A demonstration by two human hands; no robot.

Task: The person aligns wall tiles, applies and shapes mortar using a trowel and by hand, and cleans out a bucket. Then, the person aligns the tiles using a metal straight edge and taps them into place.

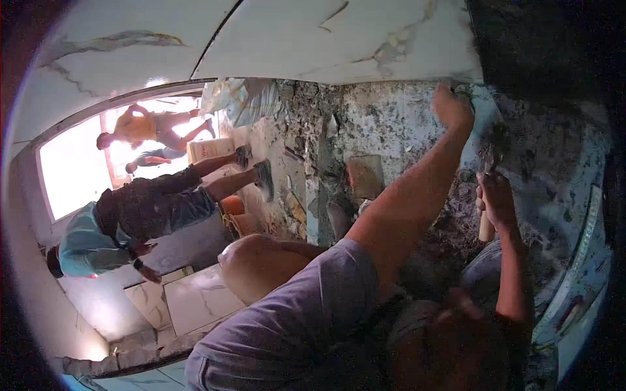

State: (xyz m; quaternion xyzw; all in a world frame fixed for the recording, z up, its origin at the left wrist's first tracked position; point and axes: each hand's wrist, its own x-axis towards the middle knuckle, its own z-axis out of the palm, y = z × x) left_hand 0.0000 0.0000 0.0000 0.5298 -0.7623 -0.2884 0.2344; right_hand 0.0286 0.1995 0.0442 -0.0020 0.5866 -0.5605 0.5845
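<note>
My left arm stretches up and across, and my left hand (453, 109) is at the edge of a large white tile (365, 45) with grey-brown veins. Its fingers are curled against that edge; whatever they grip is hidden. To the right and lower, my right hand (497, 199) is closed round the wooden handle of a trowel (486, 227). The trowel's dark blade points up, away from my hand, toward the rough wall and tile edge. Dark shadow blurs the blade's outline, so I cannot tell whether mortar lies on it.
Rough, mortar-spattered surface (391, 111) lies beside the tile. A brownish square piece (365, 176) and rubble are near my knee (261, 260). A long pale strip (574, 267) curves at right. At left a person in a teal shirt (91, 238) stands near a bright opening, with others beyond.
</note>
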